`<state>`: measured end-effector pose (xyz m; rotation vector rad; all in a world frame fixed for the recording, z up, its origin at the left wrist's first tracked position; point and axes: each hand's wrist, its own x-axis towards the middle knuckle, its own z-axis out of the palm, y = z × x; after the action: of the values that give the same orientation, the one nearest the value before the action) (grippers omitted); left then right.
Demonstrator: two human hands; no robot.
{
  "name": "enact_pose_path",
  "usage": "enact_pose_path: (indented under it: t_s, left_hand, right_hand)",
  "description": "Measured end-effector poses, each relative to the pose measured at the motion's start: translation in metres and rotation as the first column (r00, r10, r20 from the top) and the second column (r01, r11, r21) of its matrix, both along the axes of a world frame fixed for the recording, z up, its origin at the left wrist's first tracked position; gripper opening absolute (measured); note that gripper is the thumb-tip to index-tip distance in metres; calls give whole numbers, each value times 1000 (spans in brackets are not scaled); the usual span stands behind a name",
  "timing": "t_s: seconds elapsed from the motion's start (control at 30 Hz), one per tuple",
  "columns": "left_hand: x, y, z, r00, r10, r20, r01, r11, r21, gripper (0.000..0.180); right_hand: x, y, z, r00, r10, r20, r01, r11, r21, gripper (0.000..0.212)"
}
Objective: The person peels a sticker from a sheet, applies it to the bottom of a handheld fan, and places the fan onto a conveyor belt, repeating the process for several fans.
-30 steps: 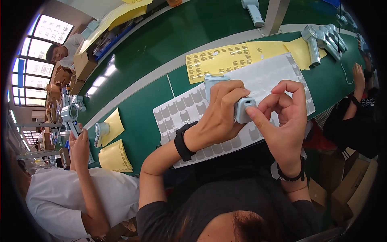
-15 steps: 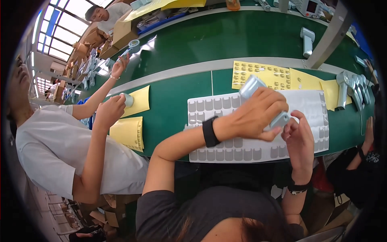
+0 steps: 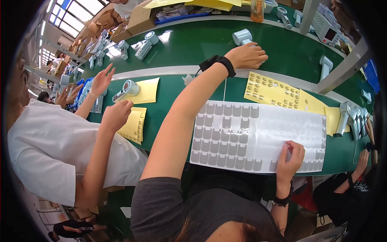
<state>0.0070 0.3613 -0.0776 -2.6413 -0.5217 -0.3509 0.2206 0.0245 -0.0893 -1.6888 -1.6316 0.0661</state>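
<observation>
My left hand (image 3: 246,56) reaches far over the bench, its fingers closed round the handle of a pale blue handheld device (image 3: 242,36). The device's round head points away to the left, over the green surface beyond the metal rail. My right hand (image 3: 292,156) rests low on a white sticker sheet (image 3: 266,133) with bent fingers, thumb and fingertips close together. Whatever may be between those fingertips is too small to make out. Rows of grey stickers (image 3: 219,135) fill the sheet's left part, and a few line its right edge.
Yellow label sheets (image 3: 272,89) lie behind the white sheet. Several similar devices (image 3: 350,115) stand at right, beside a metal post (image 3: 342,68). At left a co-worker's hands (image 3: 117,115) are near another device (image 3: 130,88). An orange bottle (image 3: 257,11) stands at the back.
My left hand has carried the device from above the white sheet to the far green surface. My right hand has come down onto the sheet. The view has shifted.
</observation>
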Motion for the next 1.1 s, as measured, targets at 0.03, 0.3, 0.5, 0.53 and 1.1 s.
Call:
enact_pose_path:
  t_s: [0.03, 0.3, 0.5, 0.53, 1.1]
  left_hand:
    - [-7, 2, -8, 1000, 9, 3, -9, 1000, 1, 23]
    - [-42, -7, 6, 866, 142, 479, -12, 965, -263, 38]
    - [-295, 54, -28, 219, 954, 203, -968, 238, -77, 58]
    - [-278, 53, -44, 114, 989, 93, -993, 112, 26, 54]
    - [-340, 21, -3, 71, 862, 502, -921, 249, -298, 62]
  right_hand:
    - [0, 0, 0, 1000, 5, 1, -5, 1000, -10, 10]
    - [10, -7, -2, 999, -35, -23, 34, 998, -44, 8]
    - [24, -14, 15, 990, -44, -137, 46, 999, 15, 11]
    - [35, -20, 16, 991, -102, -87, 105, 994, 32, 12]
    - [39, -51, 9, 998, -50, -22, 50, 998, -23, 14]
